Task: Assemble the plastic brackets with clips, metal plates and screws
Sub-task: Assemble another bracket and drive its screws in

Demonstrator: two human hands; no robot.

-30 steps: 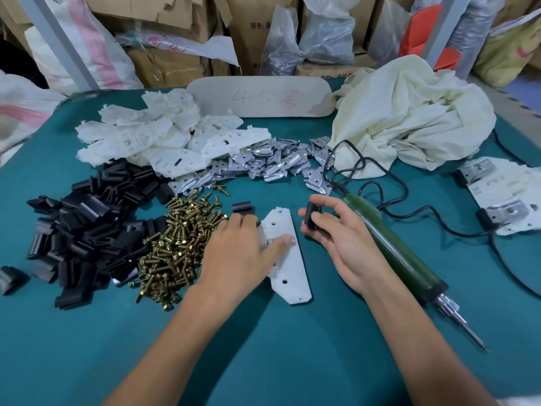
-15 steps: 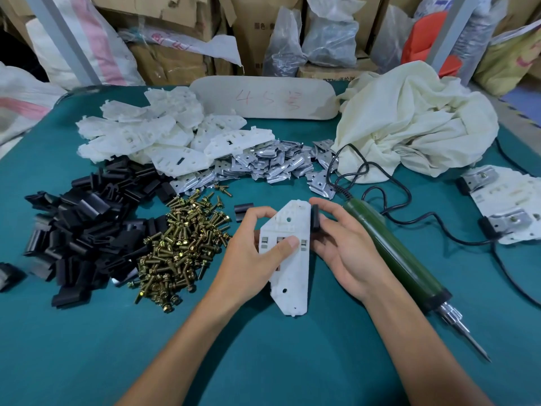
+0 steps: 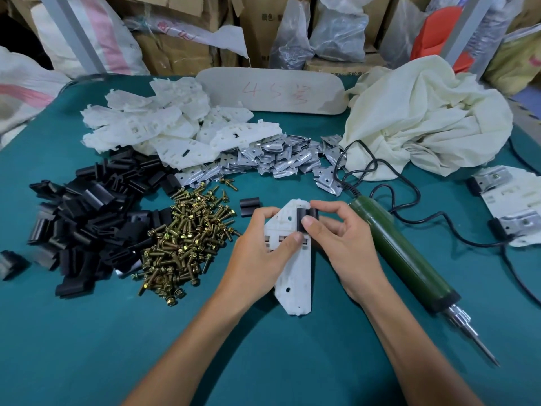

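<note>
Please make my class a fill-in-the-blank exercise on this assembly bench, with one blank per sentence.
1. The left hand holds a flat white plastic bracket while the right hand pinches a small ____ plastic clip at its upper end.
2. The heap of brass-coloured screws lies to the ____ of that bracket.
3. The corded electric screwdriver with the ____ body lies on the teal tabletop.
Missing words: black; left; green.

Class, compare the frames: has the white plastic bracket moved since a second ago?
Yes. The white bracket has shifted right, away from the loose black clip, toward the green electric screwdriver.
</note>
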